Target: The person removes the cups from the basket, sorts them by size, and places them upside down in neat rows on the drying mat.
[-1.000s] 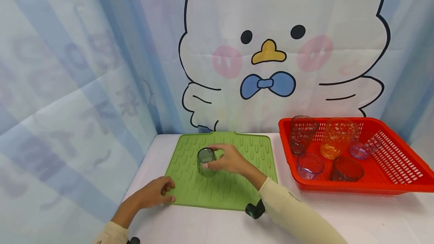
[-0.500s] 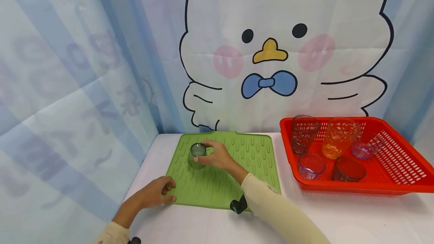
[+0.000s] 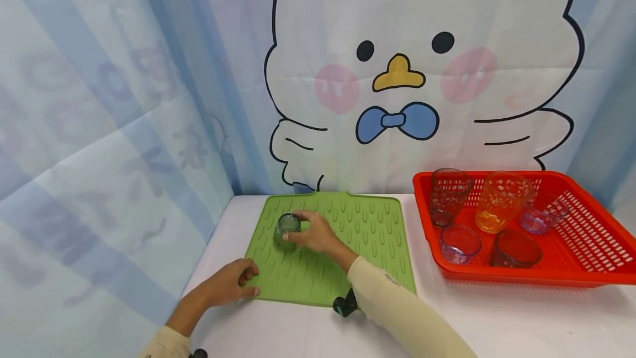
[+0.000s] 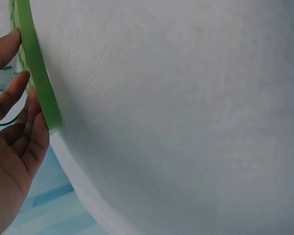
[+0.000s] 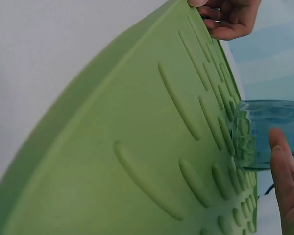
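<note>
While our right hand [image 3: 315,233] grasped grey glass [image 3: 285,226] between fingers toward left edge of green mat [image 3: 367,236], left hand [image 3: 226,283], fingers relaxed, touched near-left corner. We judged work early: one glass apparently on mat, five others [image 3: 499,203] sat in red basket [image 3: 517,274].

In the head view, the green mat [image 3: 367,231] is lit brightly by soft, even light. To its right, a faint shadow is cast on the white cloth [image 3: 278,331] under the red basket [image 3: 521,277]; to its left, the lettering on the curtain [image 3: 124,192] is shown pale and indistinct. In the left wrist view, the cloth is rendered dimmer and greyer, its weave blurred away from the mat. In the right wrist view, the mat's near edge is bowed by the lens.
</note>
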{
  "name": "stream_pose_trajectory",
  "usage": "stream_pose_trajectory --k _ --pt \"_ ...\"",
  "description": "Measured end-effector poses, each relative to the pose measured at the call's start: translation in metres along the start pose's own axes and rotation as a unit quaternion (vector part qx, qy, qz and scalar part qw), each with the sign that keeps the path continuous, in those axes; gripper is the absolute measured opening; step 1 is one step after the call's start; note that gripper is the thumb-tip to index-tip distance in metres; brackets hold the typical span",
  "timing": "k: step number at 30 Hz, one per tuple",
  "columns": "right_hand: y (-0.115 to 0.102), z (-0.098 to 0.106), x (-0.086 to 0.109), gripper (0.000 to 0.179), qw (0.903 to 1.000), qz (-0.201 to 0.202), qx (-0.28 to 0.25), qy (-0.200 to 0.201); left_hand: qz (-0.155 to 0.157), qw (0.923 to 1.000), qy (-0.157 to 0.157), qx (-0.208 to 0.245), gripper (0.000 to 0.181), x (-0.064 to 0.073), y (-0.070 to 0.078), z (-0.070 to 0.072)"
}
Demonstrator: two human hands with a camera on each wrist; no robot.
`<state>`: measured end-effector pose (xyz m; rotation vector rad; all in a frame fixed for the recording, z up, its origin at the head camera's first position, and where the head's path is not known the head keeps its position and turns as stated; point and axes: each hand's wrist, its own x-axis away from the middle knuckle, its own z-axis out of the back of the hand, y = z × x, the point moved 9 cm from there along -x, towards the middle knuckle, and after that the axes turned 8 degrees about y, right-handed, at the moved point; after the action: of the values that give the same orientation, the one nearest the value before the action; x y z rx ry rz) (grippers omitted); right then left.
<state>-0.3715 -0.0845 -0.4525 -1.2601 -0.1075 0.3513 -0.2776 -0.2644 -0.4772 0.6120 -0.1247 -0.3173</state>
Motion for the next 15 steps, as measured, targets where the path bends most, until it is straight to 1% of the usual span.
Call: stream_pose_trajectory --k 3,5,9,15 --pt "0.0024 -0.0029 -0.0002 0.066 0.9996 -0.017 -0.023 -0.009 0.002 1.0000 0.000 0.001 0.035 0.0012 -0.0010 -0.0002" --pt "0.0032 -0.0026 -0.0008 0.065 0.9995 -0.021 -0.022 -0.006 0.002 1.0000 0.000 0.001 0.035 0.0011 -0.0012 -0.0005" --pt "0.0063 -0.0041 -0.0019 0.065 0.9997 -0.025 -0.009 -0.002 0.001 1.0000 -0.003 0.001 0.035 0.0011 -0.0011 -0.0013" --pt "0.0070 -0.0075 -0.0026 0.069 0.9995 -0.022 0.024 0.004 0.005 0.9999 -0.011 0.009 0.036 0.0008 0.0005 -0.0007"
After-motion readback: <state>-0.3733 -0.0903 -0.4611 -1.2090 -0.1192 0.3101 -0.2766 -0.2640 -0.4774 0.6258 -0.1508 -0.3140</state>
